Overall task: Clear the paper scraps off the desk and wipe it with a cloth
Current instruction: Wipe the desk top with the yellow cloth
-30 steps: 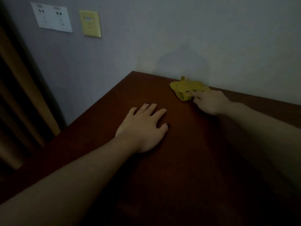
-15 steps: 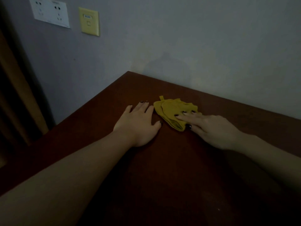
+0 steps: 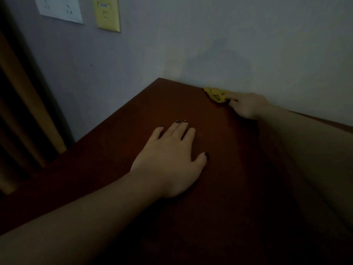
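One yellow cloth [image 3: 214, 93] lay bunched at the far edge of a dark red-brown table [image 3: 219, 188], right against the wall [image 3: 229, 44], as a person's two bare hands rested on the surface in dim light. The right hand [image 3: 248, 107] reached to that far edge, its fingers [image 3: 226, 95] stretched out onto the near side of the cloth and pressing it to the wood. Whether the thumb lay on the fabric or beside it could not be told in the gloom.

The left hand [image 3: 168, 161] rested palm-down near the middle of the table, well apart from the cloth. Its four fingers were straight and slightly fanned, its thumb was held out to the right, and it held nothing. Dark polish showed on the nails of both hands. Both forearms were bare and ran in from the near edge, the left from the lower left and the right along the right side of the table.

The table's far left corner met the wall to the left of the cloth. Above and to the left of that corner, two plates were fixed to the wall: one white socket plate [image 3: 59, 8], cut off by the top of the frame, and one yellow switch plate [image 3: 108, 14] just beside it. One brown curtain [image 3: 21, 111] hung in folds beyond the left edge.
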`<state>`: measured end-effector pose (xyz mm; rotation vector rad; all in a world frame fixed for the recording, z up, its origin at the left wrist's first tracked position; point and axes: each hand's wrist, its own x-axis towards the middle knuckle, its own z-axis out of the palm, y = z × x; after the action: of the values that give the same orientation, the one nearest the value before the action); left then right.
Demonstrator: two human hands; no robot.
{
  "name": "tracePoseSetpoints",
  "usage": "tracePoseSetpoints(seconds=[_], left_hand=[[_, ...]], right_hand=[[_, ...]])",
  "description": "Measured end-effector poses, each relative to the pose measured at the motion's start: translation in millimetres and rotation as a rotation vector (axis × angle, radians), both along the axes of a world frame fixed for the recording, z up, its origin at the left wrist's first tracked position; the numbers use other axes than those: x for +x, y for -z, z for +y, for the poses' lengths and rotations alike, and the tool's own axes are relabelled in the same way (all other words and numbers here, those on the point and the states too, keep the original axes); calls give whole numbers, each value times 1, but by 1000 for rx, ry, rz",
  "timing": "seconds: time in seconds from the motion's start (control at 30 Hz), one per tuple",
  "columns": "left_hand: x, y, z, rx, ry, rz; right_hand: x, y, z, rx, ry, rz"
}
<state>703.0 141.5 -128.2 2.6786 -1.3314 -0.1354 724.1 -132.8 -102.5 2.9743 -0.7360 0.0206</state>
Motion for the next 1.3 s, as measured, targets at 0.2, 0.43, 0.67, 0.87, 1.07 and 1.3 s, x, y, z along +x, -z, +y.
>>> tracePoseSetpoints(seconds=[0.2, 0.43, 0.67, 0.87, 1.07, 1.3], left_hand=[[-3, -1, 2, -3, -10, -6], [-6, -4, 1, 10, -27, 7], [-13, -7, 2, 13, -51, 1], [-12, -5, 2, 3, -47, 1], [-9, -4, 1, 11, -33, -28], [-5, 0, 0, 4, -14, -34]], right_hand=[[-21, 5, 12, -28, -77, -27], [-118, -8, 70, -95, -175, 71], [-218, -10, 124, -34, -467, 48], [-207, -12, 103, -62, -452, 26], [-132, 0, 63, -148, -194, -63], [-55, 9, 23, -89, 26, -100]])
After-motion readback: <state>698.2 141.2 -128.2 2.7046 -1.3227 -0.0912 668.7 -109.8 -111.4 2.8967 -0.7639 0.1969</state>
